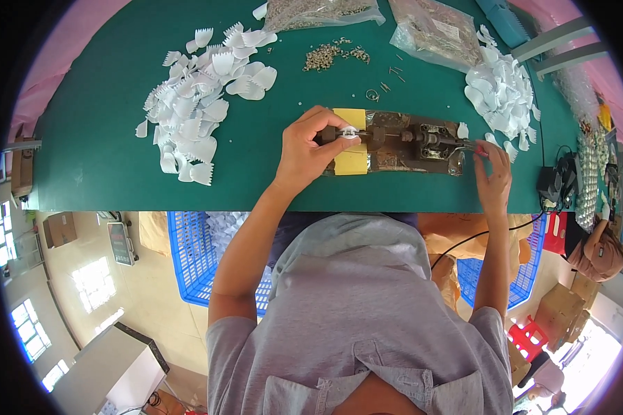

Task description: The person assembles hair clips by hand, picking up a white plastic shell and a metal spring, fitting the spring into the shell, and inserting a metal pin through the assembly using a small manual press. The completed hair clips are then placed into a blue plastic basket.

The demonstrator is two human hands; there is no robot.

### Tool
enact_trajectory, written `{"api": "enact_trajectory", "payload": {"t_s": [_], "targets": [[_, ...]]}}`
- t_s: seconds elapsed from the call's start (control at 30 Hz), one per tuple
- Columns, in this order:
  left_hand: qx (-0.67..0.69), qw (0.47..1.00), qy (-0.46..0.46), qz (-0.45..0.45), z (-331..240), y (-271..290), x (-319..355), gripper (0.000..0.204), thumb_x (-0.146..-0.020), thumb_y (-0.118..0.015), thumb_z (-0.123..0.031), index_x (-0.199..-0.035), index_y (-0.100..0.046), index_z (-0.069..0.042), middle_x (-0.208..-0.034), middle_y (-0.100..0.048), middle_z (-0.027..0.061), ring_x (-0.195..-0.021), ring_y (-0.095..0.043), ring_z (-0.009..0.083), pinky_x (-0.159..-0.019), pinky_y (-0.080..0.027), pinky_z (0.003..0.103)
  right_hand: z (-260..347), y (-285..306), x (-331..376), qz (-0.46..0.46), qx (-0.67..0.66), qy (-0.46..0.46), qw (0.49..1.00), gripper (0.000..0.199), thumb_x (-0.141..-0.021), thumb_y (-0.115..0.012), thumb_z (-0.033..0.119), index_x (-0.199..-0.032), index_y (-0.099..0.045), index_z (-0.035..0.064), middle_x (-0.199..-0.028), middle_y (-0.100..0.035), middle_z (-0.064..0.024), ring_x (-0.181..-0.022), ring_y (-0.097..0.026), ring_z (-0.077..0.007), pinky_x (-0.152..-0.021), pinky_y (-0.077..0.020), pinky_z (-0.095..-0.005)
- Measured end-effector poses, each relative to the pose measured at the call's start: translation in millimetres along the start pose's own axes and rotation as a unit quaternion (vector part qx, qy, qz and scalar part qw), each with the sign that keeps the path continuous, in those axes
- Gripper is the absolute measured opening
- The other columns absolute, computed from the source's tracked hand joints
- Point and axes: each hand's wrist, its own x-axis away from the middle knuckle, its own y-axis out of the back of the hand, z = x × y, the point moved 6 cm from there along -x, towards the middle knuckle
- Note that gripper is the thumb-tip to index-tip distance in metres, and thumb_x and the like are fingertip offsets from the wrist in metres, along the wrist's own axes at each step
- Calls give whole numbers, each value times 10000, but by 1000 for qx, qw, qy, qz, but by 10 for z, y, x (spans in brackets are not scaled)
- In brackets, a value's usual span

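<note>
At the left end of a brown metal hand-press jig [394, 146], my left hand [304, 146] pinches a small white hair-clip piece [350, 133] between thumb and fingertips. The piece sits over a yellow patch [351, 163] on the jig, against its metal post; how its parts fit is too small to tell. On the jig's right, my right hand [493, 173] has its fingers closed on the end of the lever handle [479, 149], which shows a reddish tip. A single white piece [462, 130] lies close behind the lever.
Toothed white clip halves form a heap [194, 104] at left and another [502, 93] at right. Behind the jig are small metal springs [325, 57], loose pins [396, 71], a ring [372, 95] and plastic bags [436, 31]. Blue baskets [187, 256] stand below the green table [256, 187].
</note>
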Motion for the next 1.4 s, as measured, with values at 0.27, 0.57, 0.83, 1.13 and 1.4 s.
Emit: {"api": "enact_trajectory", "payload": {"t_s": [0.27, 0.57, 0.83, 1.13, 1.4], "targets": [[20, 999, -9, -33, -54, 11, 3, 206, -797, -879, 1, -923, -717, -7, -868, -639, 25, -681, -566, 68, -589, -464, 253, -426, 175, -144, 83, -306, -96, 944, 242, -915, -666, -4, -1156, -661, 3, -1142, -631, -66, -1094, -621, -179, -996, -486, -324], [-50, 998, -31, -21, 11, 24, 14, 241, -775, -888, 42, -967, -753, -13, -1001, -700, 57, -862, -655, 130, -744, -516, 256, 679, 108, -593, -9, -420, -50, 906, 244, -1084, -556, 135, -1047, -735, -27, -652, -480, 30, -549, -423, -55, -512, -298, -237], [144, 983, -79, -78, -286, 268, 85, 279, -779, -851, 87, -1019, -727, 19, -1055, -696, 114, -963, -667, 213, -812, -544, 348, -306, -258, -333, -99, -775, -251, 571, 229, -1130, -512, 207, -1025, -589, 18, -697, -331, 56, -601, -309, -62, -585, -337, -247], [-280, 924, 229, -123, -561, 1603, 1330, 338, -737, -899, -18, -1033, -736, -27, -964, -712, 28, -849, -639, 147, -800, -526, 299, -445, -333, -352, -67, -799, -246, 544, 202, -1123, -520, 168, -1033, -585, -1, -713, -346, 46, -617, -321, -68, -601, -360, -252], [-548, 835, -27, -42, -84, 977, -586, 302, -909, -796, -236, -1056, -663, -9, -1075, -690, 194, -890, -706, 371, -757, -579, 464, -499, -297, -173, -148, -645, -326, 676, 184, -1085, -587, 177, -1060, -640, 2, -792, -536, 3, -709, -547, -121, -737, -515, -298]]}}
